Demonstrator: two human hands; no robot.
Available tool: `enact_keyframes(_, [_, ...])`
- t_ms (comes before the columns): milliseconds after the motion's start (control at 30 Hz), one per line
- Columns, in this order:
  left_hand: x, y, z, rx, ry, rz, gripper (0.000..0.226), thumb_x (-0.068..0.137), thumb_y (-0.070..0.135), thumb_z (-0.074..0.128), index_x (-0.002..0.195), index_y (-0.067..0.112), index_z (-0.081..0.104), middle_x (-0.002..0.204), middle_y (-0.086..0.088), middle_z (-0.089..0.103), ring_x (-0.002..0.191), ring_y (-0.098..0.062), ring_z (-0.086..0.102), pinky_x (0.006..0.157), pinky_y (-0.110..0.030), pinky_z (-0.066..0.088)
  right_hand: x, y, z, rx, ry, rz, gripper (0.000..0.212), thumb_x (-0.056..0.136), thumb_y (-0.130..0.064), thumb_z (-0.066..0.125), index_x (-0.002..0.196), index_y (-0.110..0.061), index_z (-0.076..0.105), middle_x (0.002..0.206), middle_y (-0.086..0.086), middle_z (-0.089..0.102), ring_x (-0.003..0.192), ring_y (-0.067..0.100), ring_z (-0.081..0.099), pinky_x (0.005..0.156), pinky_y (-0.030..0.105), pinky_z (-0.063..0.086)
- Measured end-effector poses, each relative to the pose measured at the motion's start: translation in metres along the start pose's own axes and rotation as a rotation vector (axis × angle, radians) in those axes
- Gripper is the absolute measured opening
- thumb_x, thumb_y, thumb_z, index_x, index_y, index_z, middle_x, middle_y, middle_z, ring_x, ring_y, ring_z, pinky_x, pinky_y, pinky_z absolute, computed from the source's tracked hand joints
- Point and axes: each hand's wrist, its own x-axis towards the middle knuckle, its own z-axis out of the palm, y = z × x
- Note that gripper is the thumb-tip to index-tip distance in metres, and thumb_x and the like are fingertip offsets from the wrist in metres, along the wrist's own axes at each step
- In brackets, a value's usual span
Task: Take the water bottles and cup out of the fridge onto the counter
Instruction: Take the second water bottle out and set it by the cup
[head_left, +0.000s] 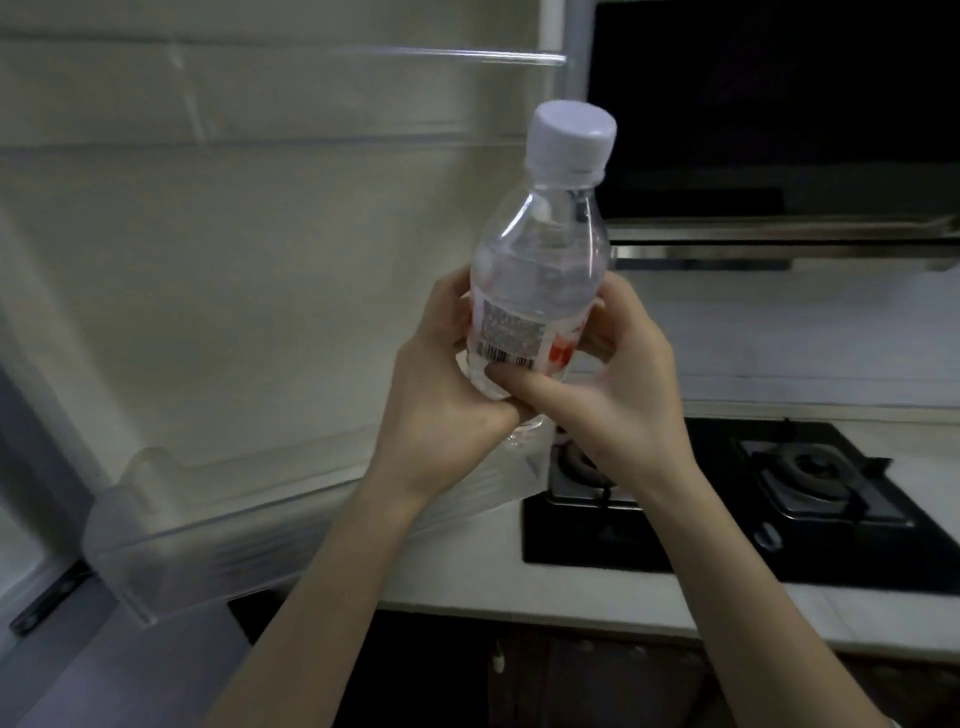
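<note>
Hands are meeting around one clear plastic water bottle (540, 270), which is being held upright, tilted slightly, in the air in front of the open fridge door (260, 260) and just left of the gas hob (753, 499). The left hand (441, 410) is cupping the lower left side of the bottle, fingers wrapped behind the label, while the right hand (628, 395) is closing on the lower right side with its thumb pressing across the front under the barcode. Both grips are narrow and bearing on the bottle itself. The white cap (571, 135) is sitting screwed on, and water is filling the body up to the shoulder.

Judging by this, the carry step is in hand: this bottle is already out of the fridge but not yet down on the white counter (519, 571). The transparent door shelf (208, 519) below is looking bare, though blur is making that hard to confirm; any other bottles and the cup are not showing in this view.

Next, the move is calling for lowering the bottle to the free strip of counter in front of the hob, keeping clear of the burners, setting it flat on its base, then releasing both hands.
</note>
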Motion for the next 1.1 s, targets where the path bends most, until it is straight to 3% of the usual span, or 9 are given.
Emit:
enact_keyframes(300, [-0.034, 0.022, 0.129, -0.159, -0.197, -0.042, 0.077, 0.052, 0.017, 0.086, 0.120, 0.018, 0.049, 0.105, 0.008, 0.066, 0.097, -0.008, 0.065, 0.077, -0.025, 0.054, -0.054, 0.018, -0.126, -0.146, 0.095, 0.141, 0.065, 0.061, -0.019, 0.086, 0.118, -0.016, 0.054, 0.100, -0.011, 0.068, 0.094, 0.002, 0.066, 0.080, 0.020, 0.052])
enact_keyframes(433, [-0.068, 0.025, 0.194, -0.196, -0.317, -0.108, 0.075, 0.049, 0.012, 0.083, 0.116, 0.021, 0.052, 0.101, 0.009, 0.068, 0.091, -0.008, 0.067, 0.073, -0.036, 0.057, -0.101, 0.032, -0.187, -0.163, 0.161, 0.263, 0.065, 0.061, -0.019, 0.086, 0.118, -0.017, 0.055, 0.105, -0.010, 0.068, 0.099, 0.006, 0.065, 0.081, 0.020, 0.050])
enact_keyframes(600, [-0.114, 0.044, 0.273, -0.264, -0.481, -0.183, 0.078, 0.051, 0.013, 0.084, 0.121, 0.022, 0.051, 0.107, 0.010, 0.067, 0.098, -0.007, 0.065, 0.081, -0.029, 0.054, -0.158, 0.041, -0.257, -0.218, 0.276, 0.395, 0.068, 0.059, -0.025, 0.086, 0.119, -0.020, 0.054, 0.108, -0.008, 0.067, 0.102, 0.009, 0.065, 0.084, 0.026, 0.051])
enact_keyframes(833, [-0.166, 0.070, 0.361, -0.309, -0.705, -0.212, 0.077, 0.053, 0.020, 0.084, 0.120, 0.027, 0.048, 0.109, 0.011, 0.065, 0.101, -0.006, 0.062, 0.086, -0.037, 0.054, -0.230, 0.044, -0.337, -0.303, 0.443, 0.543, 0.070, 0.060, -0.014, 0.087, 0.121, -0.020, 0.053, 0.109, -0.005, 0.068, 0.102, 0.010, 0.065, 0.089, 0.040, 0.053])
enact_keyframes(1100, [-0.217, 0.075, 0.446, -0.331, -0.979, -0.238, 0.076, 0.051, 0.029, 0.083, 0.118, 0.029, 0.049, 0.112, 0.005, 0.063, 0.100, -0.011, 0.064, 0.083, -0.040, 0.055, -0.298, 0.058, -0.394, -0.387, 0.655, 0.688, 0.075, 0.057, -0.012, 0.085, 0.124, -0.015, 0.052, 0.111, -0.007, 0.066, 0.104, 0.007, 0.063, 0.092, 0.034, 0.052])
